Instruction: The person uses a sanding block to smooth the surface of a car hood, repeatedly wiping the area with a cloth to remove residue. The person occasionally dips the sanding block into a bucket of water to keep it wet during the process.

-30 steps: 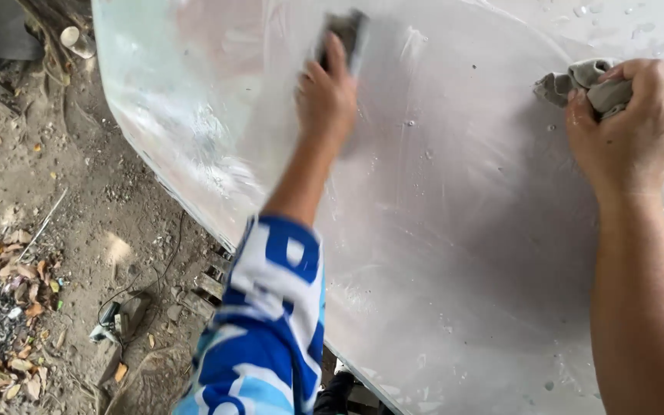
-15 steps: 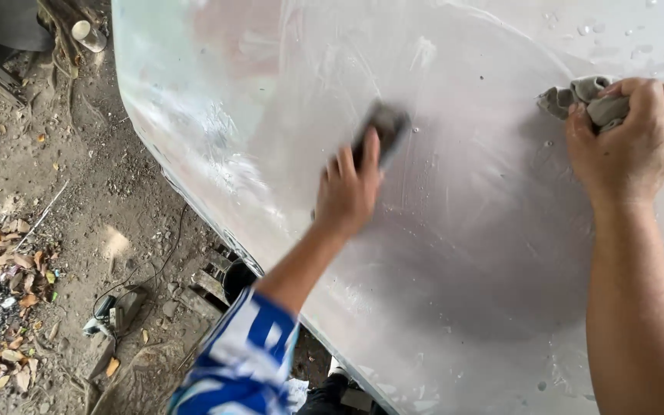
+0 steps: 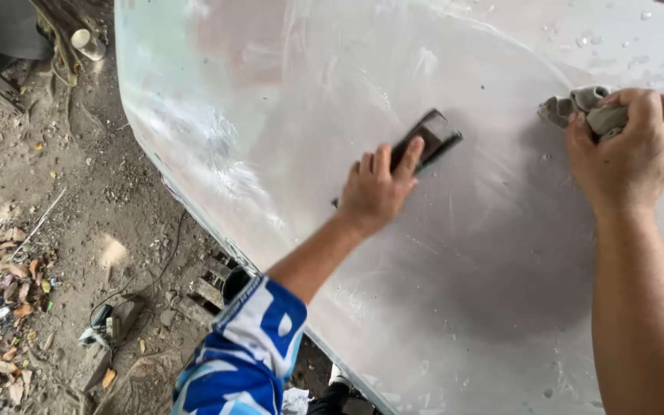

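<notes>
A large pale grey panel (image 3: 286, 100), wet and streaked, fills most of the head view. My left hand (image 3: 374, 188), its arm in a blue and white sleeve, presses a dark flat sanding block (image 3: 430, 137) against the middle of the panel. My right hand (image 3: 630, 150) rests on the panel at the right and grips a crumpled grey rag (image 3: 582, 107). Water drops dot the surface near the rag.
Bare dirt ground (image 3: 63, 207) lies to the left with dry leaves, ash and a thin wire. A small can (image 3: 87, 44) sits at the upper left. Wooden blocks (image 3: 201, 288) and debris sit under the panel's lower edge.
My left hand has slid the sanding block from the panel's upper middle down and to the right, closer to my right hand. The right hand with the rag has stayed in place.
</notes>
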